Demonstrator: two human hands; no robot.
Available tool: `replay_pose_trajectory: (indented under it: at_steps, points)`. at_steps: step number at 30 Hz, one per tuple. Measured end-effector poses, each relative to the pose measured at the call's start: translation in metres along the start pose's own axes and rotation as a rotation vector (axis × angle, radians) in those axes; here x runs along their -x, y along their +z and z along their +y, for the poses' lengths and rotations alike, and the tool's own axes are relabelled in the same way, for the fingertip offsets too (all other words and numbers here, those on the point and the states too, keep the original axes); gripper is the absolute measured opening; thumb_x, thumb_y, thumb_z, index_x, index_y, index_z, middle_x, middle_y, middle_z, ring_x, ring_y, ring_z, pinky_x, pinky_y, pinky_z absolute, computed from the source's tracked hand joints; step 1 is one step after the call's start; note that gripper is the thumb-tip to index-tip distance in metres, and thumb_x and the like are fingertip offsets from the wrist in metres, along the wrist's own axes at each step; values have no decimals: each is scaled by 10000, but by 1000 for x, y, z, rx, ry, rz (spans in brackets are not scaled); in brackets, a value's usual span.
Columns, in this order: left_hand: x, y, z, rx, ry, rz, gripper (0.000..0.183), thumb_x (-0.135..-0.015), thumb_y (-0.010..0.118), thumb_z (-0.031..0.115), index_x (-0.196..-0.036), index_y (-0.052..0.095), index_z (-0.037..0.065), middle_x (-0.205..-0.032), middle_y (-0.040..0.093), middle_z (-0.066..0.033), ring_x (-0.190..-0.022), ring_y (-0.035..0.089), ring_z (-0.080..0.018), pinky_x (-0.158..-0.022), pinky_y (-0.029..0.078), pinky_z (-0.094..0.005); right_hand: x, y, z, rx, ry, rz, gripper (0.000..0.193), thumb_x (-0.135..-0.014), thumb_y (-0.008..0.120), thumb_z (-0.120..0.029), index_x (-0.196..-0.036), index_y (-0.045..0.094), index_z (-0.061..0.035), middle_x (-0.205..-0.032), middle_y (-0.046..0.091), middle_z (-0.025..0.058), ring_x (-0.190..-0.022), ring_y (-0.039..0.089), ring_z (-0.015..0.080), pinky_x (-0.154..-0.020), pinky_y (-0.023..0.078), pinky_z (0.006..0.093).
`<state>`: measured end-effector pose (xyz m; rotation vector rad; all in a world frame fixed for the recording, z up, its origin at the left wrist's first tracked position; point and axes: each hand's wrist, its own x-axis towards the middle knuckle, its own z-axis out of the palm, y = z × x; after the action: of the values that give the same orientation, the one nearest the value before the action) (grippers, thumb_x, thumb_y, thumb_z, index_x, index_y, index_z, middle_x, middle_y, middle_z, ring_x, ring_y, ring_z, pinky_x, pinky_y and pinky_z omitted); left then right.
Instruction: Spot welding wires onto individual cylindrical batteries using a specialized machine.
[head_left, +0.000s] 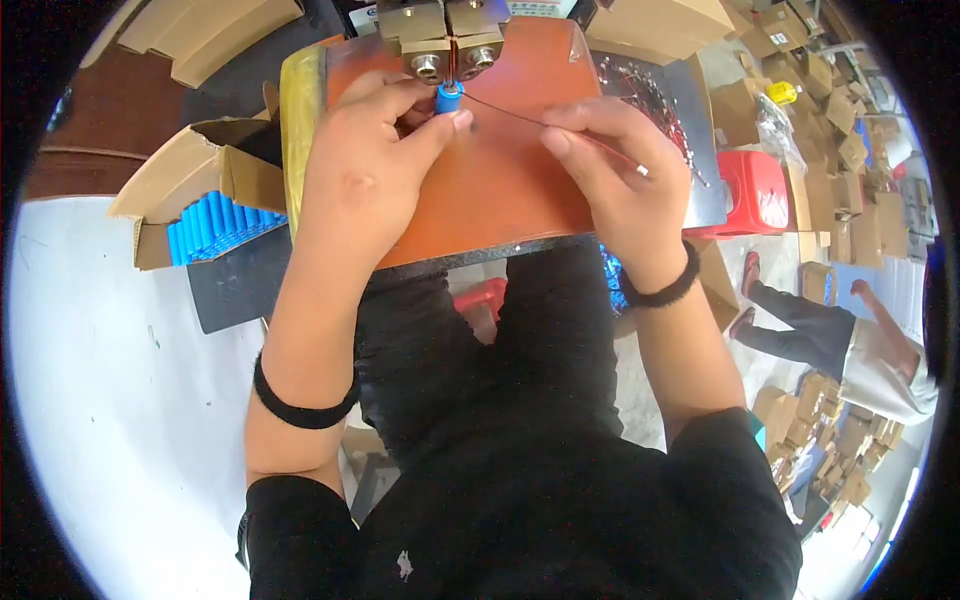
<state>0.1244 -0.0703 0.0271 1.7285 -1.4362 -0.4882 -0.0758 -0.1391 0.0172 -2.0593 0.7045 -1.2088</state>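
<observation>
My left hand (367, 165) is closed on a blue cylindrical battery cell (449, 99), pinched between thumb and fingers. The cell's top sits right under the electrodes of a metal spot welder (452, 50); whether they touch it I cannot tell. A thin wire (505, 111), dark toward the cell and red farther along, runs from the cell's top to my right hand (625, 165). Thumb and forefinger of that hand pinch the wire, and its white-tipped end sticks out past them. An orange mat (510, 190) lies beneath both hands.
Left of the mat, an open cardboard box (245, 180) holds many blue cells (222, 222). Loose red and black wires (655, 105) lie on the right, near a red plastic container (755, 192). Stacked cartons (845, 215) and another person (835, 335) are farther right.
</observation>
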Motion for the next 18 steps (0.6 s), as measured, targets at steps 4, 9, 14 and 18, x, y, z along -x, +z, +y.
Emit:
replay_pose_trajectory:
  at_steps: [4,9,14,18]
  points:
    - [6,-5,8,-22,-125,-46,309,-869,719,221,-1090,689,6,-841,623,-53,-718,534,-104,-683,437,-255,-1,-6,-2,-43,38,15,122,-842,731,-89,-951,698,-46,-911,697,82,-805,669,201,-707,526,293]
    - [29,-12,12,250,-174,-84,349,-865,709,182,-1176,642,37,-827,630,-60,-716,556,-146,-694,458,-272,2,-10,0,30,63,34,116,-851,717,-83,-952,684,-38,-884,679,84,-780,648,188,-656,504,286]
    - [28,-17,13,76,90,-134,329,-893,680,139,-1211,650,61,-806,583,-6,-696,480,-89,-672,418,-234,-8,-4,-12,62,45,-45,98,-880,686,-27,-969,663,6,-956,662,37,-859,599,104,-762,472,229]
    - [18,-12,12,105,-72,-117,238,-870,687,168,-1051,648,18,-867,629,-131,-731,576,-233,-685,465,-331,-17,6,-21,10,165,-84,136,-857,708,-93,-945,677,6,-922,676,37,-831,598,100,-750,472,240]
